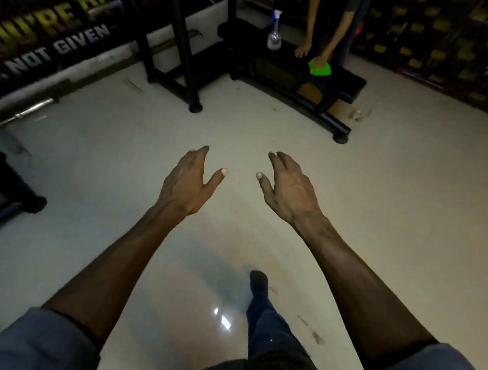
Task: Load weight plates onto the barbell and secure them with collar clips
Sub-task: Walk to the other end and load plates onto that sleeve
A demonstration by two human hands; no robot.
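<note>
Head view: left hand (187,180) and right hand (289,186) held out over the floor (387,185), fingers relaxed, loosely spread, holding nothing; barbell (31,108) far left.

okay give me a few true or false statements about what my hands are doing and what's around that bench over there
1. Both the left hand and right hand hold nothing. True.
2. A spray bottle stands on the bench. True.
3. The cloth on the bench is red. False: it is green.
4. The right hand grips a weight plate. False: it is open, above the floor.
5. Another person's hand presses the cloth. True.
</note>
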